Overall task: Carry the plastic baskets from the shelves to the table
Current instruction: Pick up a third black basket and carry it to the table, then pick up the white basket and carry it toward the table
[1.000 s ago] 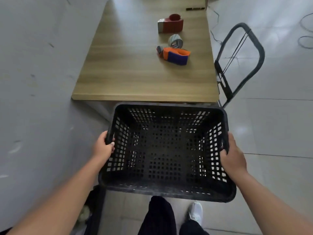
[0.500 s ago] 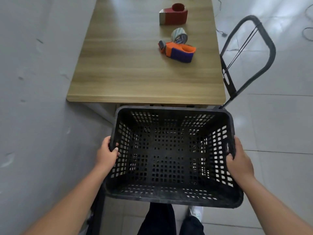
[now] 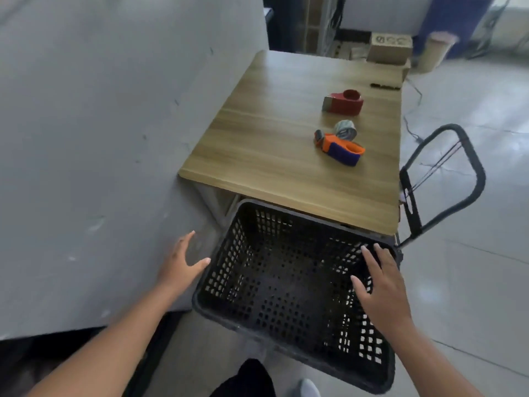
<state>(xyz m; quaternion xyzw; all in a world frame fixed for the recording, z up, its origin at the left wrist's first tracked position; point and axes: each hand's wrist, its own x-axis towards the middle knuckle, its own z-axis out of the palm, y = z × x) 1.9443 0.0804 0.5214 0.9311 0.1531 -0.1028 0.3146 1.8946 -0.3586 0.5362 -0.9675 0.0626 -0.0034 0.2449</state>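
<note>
Head view, looking down and forward, and on the far left a plain grey wall (image 3: 86, 138) fills the frame. Next comes the left hand (image 3: 179, 267), fingers spread wide and gripping nothing, hovering just beside the left wall of the black plastic basket (image 3: 274, 282) with a sliver of floor showing between thumb and rim. The basket sits low, in front of the near edge of the wooden table (image 3: 272, 156) and not on its top; its far rim runs under the table's edge, and whether it rests on the floor I can't tell. It's empty, light coming through the lattice. Below it, a dark trouser leg (image 3: 246, 379) and a pale shoe (image 3: 307, 389). Up on the tabletop, well apart from the basket: an orange and blue tape dispenser (image 3: 340, 150), a roll of tape (image 3: 345, 130) touching its far side, and a red tape dispenser (image 3: 343, 103) further back. Moving right, the right hand (image 3: 380, 287) is flat and open over the basket's right wall, fingers extended, not clasping the rim. Far right, a folding hand cart (image 3: 412, 202) leans by the table's corner, its black loop handle standing over the tiled floor.
</note>
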